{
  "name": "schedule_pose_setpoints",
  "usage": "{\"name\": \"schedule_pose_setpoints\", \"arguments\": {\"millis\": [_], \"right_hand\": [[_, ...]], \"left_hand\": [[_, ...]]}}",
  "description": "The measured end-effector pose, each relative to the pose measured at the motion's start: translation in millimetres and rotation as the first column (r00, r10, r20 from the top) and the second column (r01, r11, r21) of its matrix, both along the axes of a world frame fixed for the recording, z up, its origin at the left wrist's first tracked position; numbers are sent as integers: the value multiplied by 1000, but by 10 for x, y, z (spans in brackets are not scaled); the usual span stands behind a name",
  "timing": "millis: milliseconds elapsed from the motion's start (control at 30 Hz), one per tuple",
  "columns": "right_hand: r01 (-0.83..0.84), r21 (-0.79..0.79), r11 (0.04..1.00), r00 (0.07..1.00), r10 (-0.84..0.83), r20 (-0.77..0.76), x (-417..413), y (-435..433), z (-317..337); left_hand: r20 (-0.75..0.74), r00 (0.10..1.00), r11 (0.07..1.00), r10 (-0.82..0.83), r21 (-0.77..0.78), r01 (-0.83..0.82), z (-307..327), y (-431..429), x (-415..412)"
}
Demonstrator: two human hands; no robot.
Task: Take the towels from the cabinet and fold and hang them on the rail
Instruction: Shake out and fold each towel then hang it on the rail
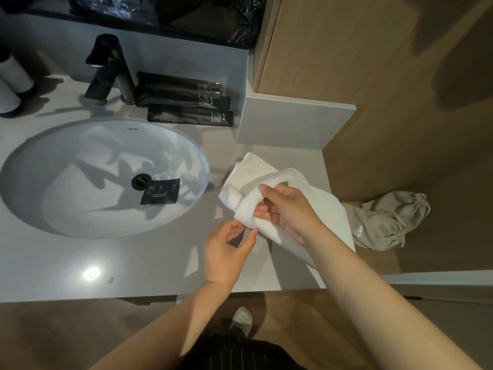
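Observation:
A white towel [324, 201] lies partly folded on the grey counter [133, 265], to the right of the sink. My right hand [286, 210] grips a bunched fold of the towel, thumb over the top and fingers underneath. Just below and left of that fold is my left hand [226, 248], fingers loosely curled, its fingertips near the towel's lower edge; whether they touch it I cannot tell. No rail or cabinet is in view.
An oval white sink [66, 209] holds a black sachet [160, 194] by the drain. Behind it stand a dark faucet [109, 70] and black toiletry tubes [186, 102]. A beige drawstring bag [386, 222] lies right of the towel, by the wood wall.

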State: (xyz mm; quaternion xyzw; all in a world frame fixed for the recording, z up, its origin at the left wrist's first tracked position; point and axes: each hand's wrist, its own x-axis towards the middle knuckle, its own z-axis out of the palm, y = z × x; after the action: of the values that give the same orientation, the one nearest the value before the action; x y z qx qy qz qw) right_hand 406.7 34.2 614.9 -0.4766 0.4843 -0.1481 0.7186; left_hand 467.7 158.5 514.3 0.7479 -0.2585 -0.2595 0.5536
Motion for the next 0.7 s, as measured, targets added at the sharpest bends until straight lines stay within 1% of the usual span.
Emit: {"name": "schedule_pose_setpoints", "arguments": {"millis": [200,267,333,400,500,600,700], "right_hand": [[-22,4,1000,1000,22,21,11,33,-6],[-8,3,1000,1000,8,29,7,21,-6],[-5,12,1000,999,4,34,5,15,-8],[-3,30,1000,999,2,39,7,25,-21],[6,41,999,999,-7,36,16,48,-45],[15,43,999,999,-16,31,16,45,-48],[24,39,999,999,-25,23,13,41,-46]], "left_hand": [[104,994,999,30,-44,-25,-13,-52,-16],[168,986,998,-10,-53,19,-39,-36,63],[222,970,992,-98,-54,113,-62,7,125],[220,966,987,-136,-53,151,-69,36,143],[223,971,992,-86,-74,105,-53,23,103],[194,980,994,-43,-90,61,-38,-20,64],[190,982,993,-23,-106,44,-41,-62,11]]}}
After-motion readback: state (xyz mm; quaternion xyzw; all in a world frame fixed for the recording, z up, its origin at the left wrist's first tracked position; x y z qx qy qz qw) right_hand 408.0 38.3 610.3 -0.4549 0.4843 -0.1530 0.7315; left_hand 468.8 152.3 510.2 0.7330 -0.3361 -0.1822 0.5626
